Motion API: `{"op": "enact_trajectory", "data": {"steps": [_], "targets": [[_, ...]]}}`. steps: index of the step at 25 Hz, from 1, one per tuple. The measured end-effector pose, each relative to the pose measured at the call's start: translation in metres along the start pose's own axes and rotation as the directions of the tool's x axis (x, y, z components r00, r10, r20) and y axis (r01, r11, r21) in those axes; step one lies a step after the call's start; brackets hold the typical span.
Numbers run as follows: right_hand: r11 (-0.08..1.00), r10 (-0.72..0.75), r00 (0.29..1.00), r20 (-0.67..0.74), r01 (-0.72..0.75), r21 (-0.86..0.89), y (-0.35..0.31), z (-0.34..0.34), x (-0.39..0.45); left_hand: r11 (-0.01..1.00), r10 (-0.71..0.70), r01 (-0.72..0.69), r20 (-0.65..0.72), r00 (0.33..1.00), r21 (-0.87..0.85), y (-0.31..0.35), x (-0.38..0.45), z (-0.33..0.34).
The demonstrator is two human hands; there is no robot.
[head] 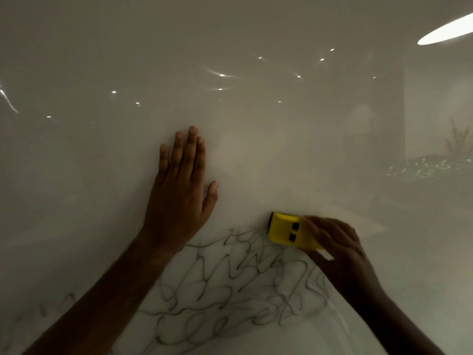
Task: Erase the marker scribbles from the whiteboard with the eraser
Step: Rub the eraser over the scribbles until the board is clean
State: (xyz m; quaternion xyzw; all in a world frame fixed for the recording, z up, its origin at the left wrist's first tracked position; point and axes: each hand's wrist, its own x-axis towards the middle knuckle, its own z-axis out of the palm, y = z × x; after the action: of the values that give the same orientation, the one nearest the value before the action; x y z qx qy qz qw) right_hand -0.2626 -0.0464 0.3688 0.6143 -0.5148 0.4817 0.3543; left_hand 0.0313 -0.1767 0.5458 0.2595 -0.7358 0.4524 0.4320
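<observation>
One eraser at the top edge of the scribbles

Two bare hands on the board (256, 34). Glossy white surface, reflections of ceiling lights across the upper part.

Left hand (179, 190): flat on the board, palm down, fingers (188, 152) straight and close together, thumb apart to the right. Holds nothing. Sits just above the scribbles, on clean board. Judged a brace, steadying the body while the other hand works.

Right hand (340, 249): clamped on the eraser (288, 231), fingers wrapped over its right end; that end is hidden. Hand blurred, likely mid-stroke.

Eraser: yellow block, dark felt visible at its left end, two small dark slots on top. Pressed to the board at the upper right fringe of the scribbles (230, 290). Long axis runs roughly left-right, tilted slightly down to the right; free end points left, toward the left hand.

Scribbles: grey loops filling the lower middle of the board, between the two forearms, with fainter marks toward the lower left corner. Most appear intact, so the task looks early. Holding the eraser sideways likely gives a wide swath for strokes down through the marks.
</observation>
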Motion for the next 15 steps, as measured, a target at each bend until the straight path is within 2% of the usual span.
{"op": "enact_trajectory", "data": {"steps": [3,5,8,11,13,15], "targets": [[0.996,0.090,0.996,0.010,-0.090,-0.019,0.016,-0.009,-0.028,1.000,0.013,-0.013,0.014,1.000,0.006,-0.002,-0.001,0.000],[0.980,0.199,0.979,-0.046,-0.200,-0.009,0.019,-0.017,-0.018,1.000,0.013,-0.014,0.017,1.000,0.010,-0.001,-0.002,0.001],[0.939,0.341,0.930,-0.135,-0.330,0.102,0.004,-0.018,0.018,1.000,0.013,-0.012,0.019,1.000,-0.002,0.000,-0.002,0.000],[0.962,0.264,0.955,-0.133,-0.251,0.110,-0.012,-0.003,0.016,1.000,0.011,-0.011,0.021,1.000,-0.001,0.000,-0.002,0.000],[0.985,0.163,0.985,-0.050,-0.160,0.064,-0.009,0.005,-0.014,1.000,0.015,-0.015,0.021,1.000,-0.006,-0.001,-0.002,-0.001],[0.990,0.136,0.991,-0.003,-0.135,0.030,0.006,0.004,-0.043,1.000,0.022,-0.022,0.023,0.999,-0.004,-0.001,-0.002,0.000]]}}
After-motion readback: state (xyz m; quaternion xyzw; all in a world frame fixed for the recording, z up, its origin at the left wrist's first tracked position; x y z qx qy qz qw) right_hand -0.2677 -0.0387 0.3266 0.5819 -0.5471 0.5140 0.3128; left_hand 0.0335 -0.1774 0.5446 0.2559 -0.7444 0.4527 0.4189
